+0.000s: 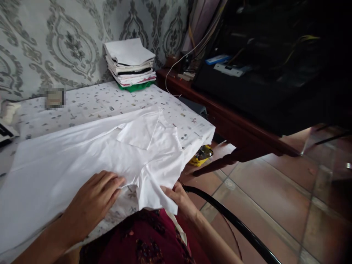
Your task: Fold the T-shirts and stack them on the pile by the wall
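While the white shirt lies spread over the worktop, with its neck end towards the right and its body reaching past the left edge of the view, both hands are at its near side; the left hand rests palm down, the fingers close together and a little bent, with the fingertips at the shirt's near edge, below the underarm; whether these fingertips pinch the cloth, I cannot tell; the right hand is closed on the near sleeve, the thumb lying on top of the fabric and the other fingers mostly hidden; this sleeve comes down over the worktop's near edge, whereas the far sleeve lies folded flat upon the shirt; some soft wrinkles run along the body.

Behind the shirt, near the wallpaper, stands a stack of folded clothes, mostly white, with a green piece at the bottom; to the right is a brown wooden stand, which carries a large dark panel; below it one sees the tiled floor, and a black curved bar passes beside the right forearm.
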Motion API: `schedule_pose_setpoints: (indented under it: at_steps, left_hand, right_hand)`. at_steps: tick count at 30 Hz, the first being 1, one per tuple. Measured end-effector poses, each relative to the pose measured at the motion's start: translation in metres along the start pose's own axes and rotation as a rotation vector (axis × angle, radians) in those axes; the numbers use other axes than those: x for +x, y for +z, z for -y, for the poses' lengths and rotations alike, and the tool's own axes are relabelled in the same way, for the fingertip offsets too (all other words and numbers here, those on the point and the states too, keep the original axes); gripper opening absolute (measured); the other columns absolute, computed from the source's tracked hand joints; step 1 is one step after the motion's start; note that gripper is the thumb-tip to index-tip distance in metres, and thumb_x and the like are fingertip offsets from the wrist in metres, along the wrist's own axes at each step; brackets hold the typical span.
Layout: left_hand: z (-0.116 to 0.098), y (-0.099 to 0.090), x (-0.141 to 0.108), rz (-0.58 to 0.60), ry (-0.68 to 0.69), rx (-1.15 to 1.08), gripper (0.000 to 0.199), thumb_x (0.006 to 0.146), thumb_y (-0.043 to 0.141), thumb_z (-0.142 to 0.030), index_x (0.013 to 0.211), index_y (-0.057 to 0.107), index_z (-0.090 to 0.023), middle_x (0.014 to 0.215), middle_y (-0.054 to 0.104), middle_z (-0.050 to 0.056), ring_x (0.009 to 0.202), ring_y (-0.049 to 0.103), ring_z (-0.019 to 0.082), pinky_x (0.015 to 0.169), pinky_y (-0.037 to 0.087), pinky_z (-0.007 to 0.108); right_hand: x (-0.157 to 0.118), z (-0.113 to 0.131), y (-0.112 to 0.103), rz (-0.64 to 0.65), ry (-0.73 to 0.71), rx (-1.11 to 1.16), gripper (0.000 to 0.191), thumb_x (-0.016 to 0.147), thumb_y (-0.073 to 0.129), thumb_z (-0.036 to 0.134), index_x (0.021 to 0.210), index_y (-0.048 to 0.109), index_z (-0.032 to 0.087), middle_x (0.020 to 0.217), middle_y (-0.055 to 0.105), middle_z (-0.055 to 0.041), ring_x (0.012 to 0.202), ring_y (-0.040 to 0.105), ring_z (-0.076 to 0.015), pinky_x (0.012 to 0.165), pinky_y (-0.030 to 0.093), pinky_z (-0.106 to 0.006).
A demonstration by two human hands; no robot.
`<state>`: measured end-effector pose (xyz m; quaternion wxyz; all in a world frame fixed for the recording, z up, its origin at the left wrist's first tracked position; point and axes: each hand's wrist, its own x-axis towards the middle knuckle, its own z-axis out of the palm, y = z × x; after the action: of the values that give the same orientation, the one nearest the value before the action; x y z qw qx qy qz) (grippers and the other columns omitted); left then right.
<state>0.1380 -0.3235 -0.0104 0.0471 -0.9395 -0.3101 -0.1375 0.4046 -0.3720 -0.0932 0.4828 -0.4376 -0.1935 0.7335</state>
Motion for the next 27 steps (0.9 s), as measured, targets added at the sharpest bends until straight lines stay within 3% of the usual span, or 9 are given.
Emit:
schedule_pose_setpoints:
  at_steps: [5,9,13,15,18,20,23,25,27]
  left_hand:
    - [0.006,0.006,0.0,-0.03,0.083,0.111,0.039,0.096,0.034,0.0,0.096,0.07,-0.018,0.097,0.069,0.006,0.097,0.059,0.023,0.093,0.048,0.04]
    - [0.01,0.009,-0.006,-0.052,0.091,0.149,0.042,0.092,0.035,0.002,0.102,0.071,-0.017,0.099,0.071,0.006,0.099,0.06,0.024,0.096,0.048,0.042]
    - [0.013,0.014,-0.018,-0.1,0.038,0.112,0.042,0.092,0.036,-0.001,0.106,0.071,-0.018,0.097,0.072,0.006,0.097,0.064,0.023,0.093,0.05,0.04]
    - [0.016,0.013,-0.021,-0.133,-0.019,0.024,0.04,0.094,0.037,-0.004,0.106,0.071,-0.021,0.097,0.074,0.004,0.094,0.066,0.022,0.092,0.052,0.037]
    - [0.026,0.001,-0.015,-0.112,-0.198,-0.237,0.031,0.1,0.041,-0.021,0.1,0.072,-0.025,0.094,0.075,0.002,0.086,0.07,0.019,0.08,0.056,0.029]
    - [0.042,-0.013,-0.002,-0.023,-0.373,-0.441,0.029,0.102,0.043,-0.036,0.096,0.071,-0.027,0.088,0.074,0.001,0.077,0.069,0.018,0.067,0.055,0.025]
    - [0.082,-0.031,0.028,0.125,-0.59,-0.626,0.037,0.096,0.047,-0.057,0.098,0.069,-0.027,0.082,0.072,-0.001,0.073,0.067,0.018,0.063,0.051,0.024]
    - [0.115,-0.031,0.047,0.174,-0.654,-0.647,0.045,0.089,0.05,-0.065,0.099,0.069,-0.026,0.086,0.072,0.0,0.077,0.066,0.021,0.065,0.049,0.026]
    - [0.144,-0.022,0.058,0.219,-0.678,-0.631,0.049,0.083,0.051,-0.069,0.093,0.069,-0.024,0.084,0.071,0.003,0.077,0.065,0.023,0.065,0.048,0.027]
  right_hand:
    - [-0.011,0.03,0.006,-0.005,0.117,0.013,0.043,0.065,0.092,0.037,0.097,0.076,0.012,0.081,0.076,-0.0067,0.073,0.071,-0.0178,0.076,0.056,-0.029]
    - [-0.015,0.023,0.007,0.048,0.269,0.172,0.05,0.061,0.093,0.031,0.103,0.075,0.009,0.089,0.078,-0.0107,0.078,0.072,-0.0175,0.079,0.056,-0.027]
    - [-0.027,0.019,0.007,0.121,0.334,0.145,0.038,0.066,0.09,0.032,0.096,0.077,0.013,0.088,0.078,-0.0082,0.083,0.073,-0.0184,0.084,0.056,-0.027]
    - [-0.033,0.037,0.01,0.137,0.301,0.059,0.027,0.071,0.088,0.032,0.091,0.078,0.017,0.086,0.078,-0.0054,0.08,0.073,-0.0158,0.083,0.056,-0.025]
    - [-0.029,0.089,0.028,0.181,0.223,-0.069,0.026,0.072,0.087,0.033,0.091,0.076,0.018,0.085,0.077,-0.004,0.075,0.072,-0.0157,0.077,0.058,-0.026]
    - [-0.013,0.131,0.05,0.171,0.156,-0.127,0.031,0.07,0.088,0.032,0.091,0.072,0.017,0.083,0.074,-0.0041,0.072,0.072,-0.0171,0.073,0.061,-0.028]
    - [0.037,0.183,0.09,-0.014,0.009,-0.135,0.023,0.078,0.079,0.013,0.094,0.065,0.019,0.078,0.07,0.0014,0.063,0.067,-0.011,0.057,0.058,-0.019]
    - [0.077,0.202,0.109,0.026,-0.026,-0.081,0.005,0.094,0.058,0.013,0.094,0.064,0.014,0.078,0.071,-0.0043,0.067,0.069,-0.0116,0.062,0.058,-0.019]
    - [0.11,0.207,0.115,0.034,-0.102,-0.086,0.016,0.098,0.05,0.018,0.092,0.063,0.012,0.079,0.072,-0.0089,0.075,0.072,-0.0147,0.067,0.059,-0.023]
